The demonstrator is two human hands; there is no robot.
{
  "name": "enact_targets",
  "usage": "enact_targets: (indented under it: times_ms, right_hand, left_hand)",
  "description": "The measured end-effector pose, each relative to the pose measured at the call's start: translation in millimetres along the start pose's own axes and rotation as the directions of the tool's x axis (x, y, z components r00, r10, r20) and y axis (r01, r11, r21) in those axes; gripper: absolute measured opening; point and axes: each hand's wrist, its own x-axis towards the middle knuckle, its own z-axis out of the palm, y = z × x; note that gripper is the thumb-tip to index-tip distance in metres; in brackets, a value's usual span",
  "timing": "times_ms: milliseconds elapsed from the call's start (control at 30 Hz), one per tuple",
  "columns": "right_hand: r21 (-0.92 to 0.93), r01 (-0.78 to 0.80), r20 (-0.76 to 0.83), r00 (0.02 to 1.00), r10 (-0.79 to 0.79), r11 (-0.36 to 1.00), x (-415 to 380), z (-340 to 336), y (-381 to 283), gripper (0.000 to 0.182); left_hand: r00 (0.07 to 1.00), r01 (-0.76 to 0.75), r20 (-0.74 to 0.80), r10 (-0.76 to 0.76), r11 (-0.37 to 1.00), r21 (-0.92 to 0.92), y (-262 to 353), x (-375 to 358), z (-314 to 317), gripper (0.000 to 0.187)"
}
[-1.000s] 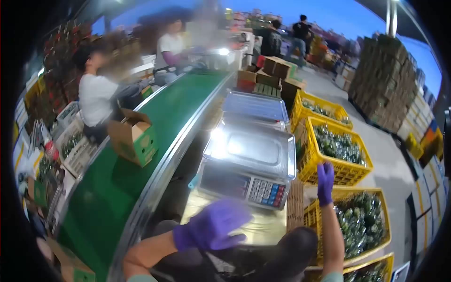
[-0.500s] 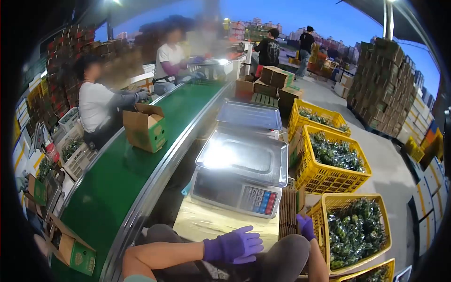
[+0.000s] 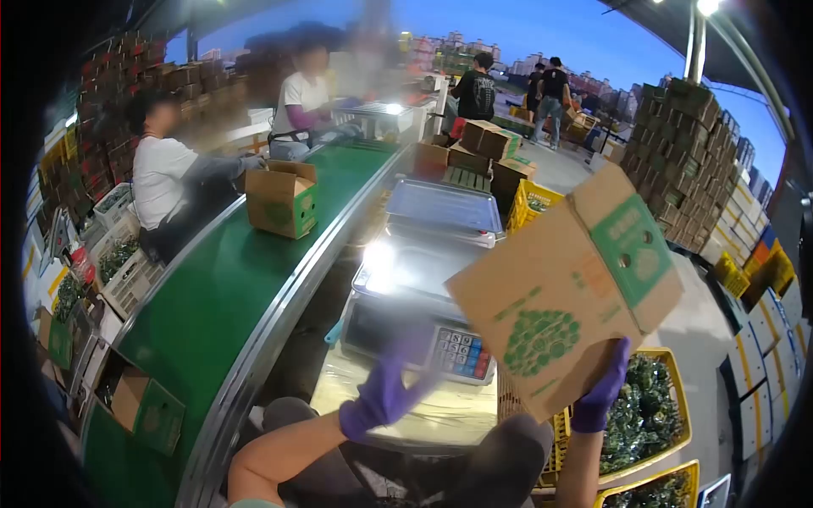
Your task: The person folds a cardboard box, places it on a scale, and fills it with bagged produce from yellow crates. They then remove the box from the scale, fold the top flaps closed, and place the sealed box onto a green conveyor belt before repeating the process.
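Note:
My right hand (image 3: 601,391), in a purple glove, grips a cardboard box (image 3: 529,292) by its lower right part. The box is held up tilted over the right side of the scale, its green-printed panels facing me. My left hand (image 3: 383,396), also gloved in purple, is lifted in front of the scale with its fingers apart and blurred; nothing shows in it. A digital scale (image 3: 406,326) with a metal pan and a keypad stands on a pale yellow block (image 3: 360,385). The box hides part of the scale's right side.
At left runs a green conveyor belt (image 3: 199,305) carrying an open carton (image 3: 284,203) and another carton (image 3: 151,413). Yellow crates (image 3: 682,398) of wrapped green produce stand at right. Two people in white tops sit across the belt. Stacked cartons (image 3: 677,161) rise behind.
My right hand has come up from beside the crate, now with a cardboard box. My left hand has lifted and moved left. The cartons on the belt have shifted.

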Motion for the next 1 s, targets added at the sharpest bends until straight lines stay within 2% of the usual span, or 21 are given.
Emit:
enact_targets:
  times_ms: [67,133,200,233,300,333,367,433,467,500,567,600,633,667,700,767,833,867,900,967,1000]
  right_hand:
    - [0.13,-0.119,0.088,0.99,0.108,0.984,-14.6,23.7,11.9,0.048]
    - [0.281,-0.28,0.131,0.959,0.252,0.918,-28.0,32.9,35.6,0.049]
    - [0.28,-0.313,0.141,0.948,0.284,0.907,-35.5,40.8,38.3,0.046]
    - [0.292,-0.368,0.204,0.926,0.318,0.883,-39.4,45.0,31.0,0.043]
    - [0.239,-0.376,0.195,0.922,0.335,0.895,-45.1,41.1,35.4,0.039]
    - [0.187,-0.381,0.186,0.919,0.349,0.905,-48.4,38.4,39.0,0.036]
    - [0.172,-0.33,0.136,0.941,0.309,0.928,-56.7,40.4,44.8,0.027]
    - [0.068,-0.349,0.087,0.935,0.343,0.935,-70.1,47.3,48.3,0.021]
    - [0.069,-0.368,0.148,0.923,0.356,0.927,-75.5,50.5,45.0,0.025]
    - [-0.255,-0.378,0.084,0.908,0.41,0.89,-77.6,52.8,35.8,0.038]
    - [-0.404,-0.116,0.187,0.96,0.206,0.907,-69.3,54.8,25.4,0.052]
    - [-0.416,0.125,0.222,0.975,-0.033,0.901,-67.6,34.7,34.1,0.058]
    - [-0.309,0.01,0.115,0.993,0.027,0.951,-63.6,36.4,20.6,0.059]
    - [-0.399,0.112,0.158,0.986,-0.052,0.91,-63.8,37.6,5.7,0.061]
    - [-0.27,0.015,0.083,0.997,0.007,0.963,-72.1,59.9,-19.3,0.069]
    - [-0.209,0.129,0.157,0.983,-0.097,0.969,-75.0,63.8,-18.4,0.076]
    - [-0.389,0.23,0.292,0.949,-0.117,0.892,-78.1,70.3,-9.8,0.075]
    - [-0.512,0.085,0.198,0.98,0.021,0.855,-83.7,76.1,-7.3,0.081]
    - [-0.504,0.133,0.189,0.981,-0.042,0.853,-86.0,84.7,-7.2,0.085]
    - [-0.497,0.059,0.183,0.982,0.038,0.866,-84.4,81.0,-12.6,0.09]
    - [-0.483,0.024,0.181,0.981,0.073,0.875,-82.2,76.7,-13.1,0.096]
  left_hand:
    - [0.969,0.243,0.006,-0.249,0.942,-0.232,-57.0,-1.5,-18.6,0.066]
    - [0.913,0.372,0.048,-0.405,0.778,-0.507,-56.9,4.2,-38.6,0.084]
    - [0.886,0.44,0.196,-0.42,0.631,-0.639,-34.8,17.5,-61.7,0.103]
    - [0.857,0.51,0.396,-0.329,0.65,-0.563,6.0,31.1,-81.9,0.105]
    - [0.882,0.447,0.392,-0.261,0.726,-0.523,1.8,41.1,-96.0,0.107]
    - [0.892,0.45,0.367,-0.264,0.588,-0.672,7.5,42.5,-94.5,0.089]
    - [0.892,0.451,0.367,-0.266,0.585,-0.674,3.2,42.7,-97.3,0.089]
    - [0.818,0.551,0.502,-0.28,0.631,-0.546,7.9,48.8,-98.7,0.065]
    - [0.752,0.638,0.53,-0.392,0.633,-0.438,17.2,46.4,-101.0,0.05]
    - [0.758,0.633,0.524,-0.388,0.631,-0.448,42.7,51.6,-103.1,0.05]
    - [0.725,0.616,0.523,-0.447,0.761,-0.204,86.7,62.0,-113.9,0.044]
    - [0.767,0.467,0.538,-0.349,0.879,-0.096,99.3,61.6,-117.9,0.042]
    - [0.766,0.262,0.566,-0.304,0.952,0.157,117.8,60.2,-116.2,0.04]
    - [0.75,0.031,0.599,-0.28,0.92,0.391,131.6,58.3,-110.2,0.039]
    - [0.756,-0.167,0.648,-0.094,0.929,0.33,128.7,47.1,-94.5,0.033]
    - [0.682,-0.553,0.673,0.288,0.804,0.217,122.5,25.7,-63.5,0.028]
    - [0.689,-0.428,0.724,0.028,0.822,0.376,117.6,5.2,-34.6,0.019]
    - [0.655,-0.323,0.753,-0.07,0.874,0.362,116.2,5.6,-25.1,0.023]
    - [0.604,-0.217,0.781,-0.159,0.91,0.352,119.7,9.8,-21.3,0.027]
    - [0.469,0.044,0.798,-0.377,0.913,0.405,129.7,27.5,-28.5,0.04]
    - [0.277,0.237,0.865,-0.418,0.902,0.36,112.9,32.9,-28.2,0.059]
